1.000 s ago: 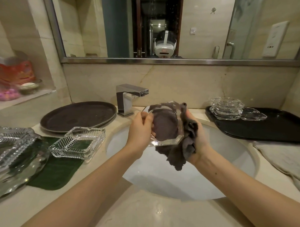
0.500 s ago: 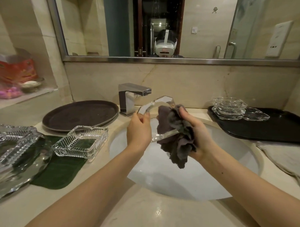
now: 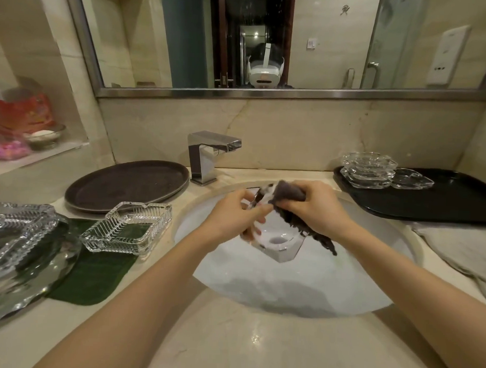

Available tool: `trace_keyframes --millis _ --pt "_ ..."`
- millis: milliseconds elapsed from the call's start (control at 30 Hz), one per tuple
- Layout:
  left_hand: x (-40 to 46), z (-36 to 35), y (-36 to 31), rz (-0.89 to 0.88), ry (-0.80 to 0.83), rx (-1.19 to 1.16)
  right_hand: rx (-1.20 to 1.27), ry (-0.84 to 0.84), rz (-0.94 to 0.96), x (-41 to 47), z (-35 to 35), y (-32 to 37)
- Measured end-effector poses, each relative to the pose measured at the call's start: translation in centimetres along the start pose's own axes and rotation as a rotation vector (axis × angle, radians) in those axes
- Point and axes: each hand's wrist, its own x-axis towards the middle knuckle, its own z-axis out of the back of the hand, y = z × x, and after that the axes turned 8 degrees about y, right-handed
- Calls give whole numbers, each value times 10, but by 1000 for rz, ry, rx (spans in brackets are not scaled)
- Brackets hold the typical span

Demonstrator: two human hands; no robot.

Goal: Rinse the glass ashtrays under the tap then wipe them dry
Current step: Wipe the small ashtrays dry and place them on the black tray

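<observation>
Over the sink (image 3: 343,283): left hand (image 3: 229,217) fingers grasp the glass ashtray (image 3: 275,240); right hand (image 3: 315,211) fingers clench the dark cloth (image 3: 288,192) against it.

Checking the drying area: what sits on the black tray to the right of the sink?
On the black tray: a stack of clear glass ashtrays at its left end, with one single ashtray beside it. The tray's right end runs out of frame.

ashtray (image 3: 275,240) tipped flatter and lower over basin, cloth (image 3: 289,195) now on top
</observation>
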Motion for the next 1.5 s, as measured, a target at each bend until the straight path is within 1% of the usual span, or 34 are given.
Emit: trace_keyframes --millis 67,133,200,267,333,433,533,700,767,867,933,1000,1100,1133,1233,1267,1300,1333,1400,1467,1500 --pt "-4 -1 -1 -13 72 78 20 68 15 0 -5 -1" --pt "-4 0 -2 -29 67 89 100 69 10 1 -7 -2" --pt "-2 2 -2 -62 8 61 235 47 1 1 -6 -2" --pt "-2 2 -4 -81 -64 -12 428 44 -15 1 -2 1" --pt "-2 -1 -5 -95 -120 -60 501 48 -14 1 3 4" --pt "-3 -6 -5 -100 -156 0 480 39 -38 0 2 3" --pt "-4 -7 -5 -90 -135 17 377 -38 -73 -1 -7 1" --pt "-5 -6 -6 -96 -128 37 412 -150 -122 6 -13 -1" --pt "-5 -7 -4 -89 -141 57 444 -119 -103 3 -13 -3" --pt "-5 -6 -1 -78 -185 109 454 6 -17 -3 -19 -6" --pt "-6 -5 -1 -88 -184 100 479 26 -7 -3 -22 -12" --pt "-8 -4 -2 -112 -175 62 662 5 -48 -3 -17 -9" --pt "-8 -7 -7 -137 -226 -21 1066 31 -190 -3 -12 -7" --pt "-7 -8 -9 -133 -250 -82 1197 44 -207 -6 -12 -2" --pt "-5 -11 -14 -139 -322 -304 1402 41 -231 -6 -21 -2" --pt "-4 -10 -15 -145 -355 -345 1449 22 -250 -9 -20 6" --pt "-4 -7 -16 -144 -393 -372 1491 44 -253 -12 -19 7" --pt "-3 -5 -15 -136 -434 -386 1517 69 -270 -15 -19 13" --pt "-3 1 -13 -107 -514 -372 1420 184 -296 -16 -25 18" --pt "-3 5 -10 -89 -563 -325 1298 178 -344 -15 -31 14" --pt "-2 6 -9 -83 -570 -302 1206 123 -351 -13 -34 8"
